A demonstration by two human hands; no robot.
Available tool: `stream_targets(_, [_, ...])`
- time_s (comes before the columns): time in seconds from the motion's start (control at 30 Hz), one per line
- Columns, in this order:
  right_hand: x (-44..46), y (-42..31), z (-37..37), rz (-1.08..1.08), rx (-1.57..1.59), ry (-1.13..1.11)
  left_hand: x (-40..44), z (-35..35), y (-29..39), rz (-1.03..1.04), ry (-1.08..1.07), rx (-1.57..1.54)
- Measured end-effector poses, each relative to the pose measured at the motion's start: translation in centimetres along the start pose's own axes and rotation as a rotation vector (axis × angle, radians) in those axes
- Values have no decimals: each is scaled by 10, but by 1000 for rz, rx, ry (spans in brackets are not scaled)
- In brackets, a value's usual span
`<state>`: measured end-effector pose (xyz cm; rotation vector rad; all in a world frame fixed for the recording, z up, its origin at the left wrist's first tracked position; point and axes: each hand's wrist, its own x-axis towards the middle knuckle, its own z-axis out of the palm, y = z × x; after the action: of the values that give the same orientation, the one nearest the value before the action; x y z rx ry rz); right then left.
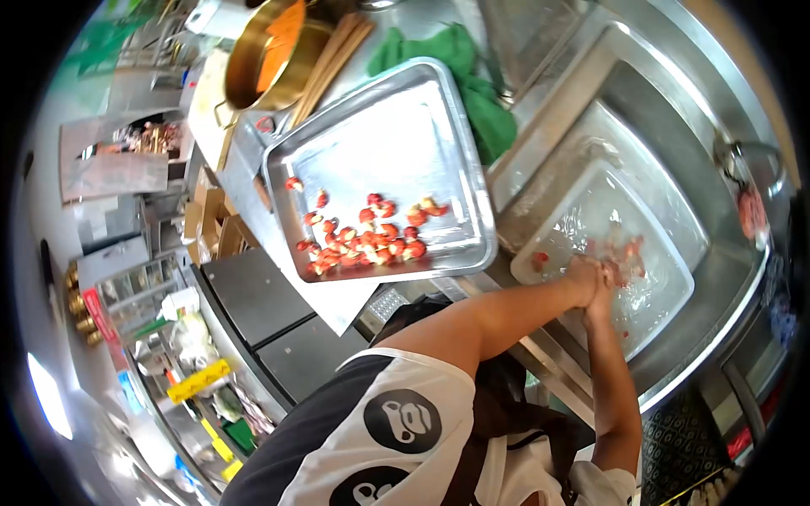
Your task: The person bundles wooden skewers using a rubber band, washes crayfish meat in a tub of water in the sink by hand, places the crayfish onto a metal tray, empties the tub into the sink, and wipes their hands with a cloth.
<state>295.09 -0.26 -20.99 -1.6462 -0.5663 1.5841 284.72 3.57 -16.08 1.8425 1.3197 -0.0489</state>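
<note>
Translucent white plastic forms the bin [671, 274] of water, which sits inside a steel sink [727, 257] on the right side of the view. Both of the person's hands come together at the bin's near side, the left hand [580, 282] and the right hand [602, 287] touching or overlapping, with the forearms converging from below. The fingers of both are blurred and partly lost against the wet glare, so how far they are spread or curled cannot be made out, nor whether either has hold of anything. Reddish pieces [631, 250] lie in the water just beyond the hands, with a smaller red bit [540, 258] to the left and another below, near the bin's edge. Left of the sink, a shallow rectangular metal tray [371, 135] holds a scatter of red-and-pale pieces [371, 244], most of them clustered along the end nearest the person, a few set apart higher up. Behind the tray and partly covered by its corner lies a crumpled green cloth [494, 122]. Farther back stands a brass-coloured pot [291, 80] with something flat and orange [283, 46] inside, and wooden sticks [333, 63] lie right beside it. The left arm comes out of a white sleeve [456, 371] printed with a round black badge [403, 420]. Cardboard [211, 219] and stocked shelves bearing a yellow strip [198, 381] fill the far left.
</note>
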Motion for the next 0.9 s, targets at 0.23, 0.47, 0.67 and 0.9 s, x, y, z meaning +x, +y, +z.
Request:
stream_targets(0.23, [-57, -72, 51, -65, 39, 170, -14, -36, 9, 210, 45, -3])
stream_targets(0.47, [-114, -152, 153, -490, -151, 25, -159, -203, 13, 179, 260, -256])
stream_targets(0.67, [-157, -148, 326, -960, -249, -270, -272, -275, -75, -36, 494, -207])
stream_targets(0.9, [-190, -188, 292, -728, -842, -423, -284, -281, -107, -243, 475, 429])
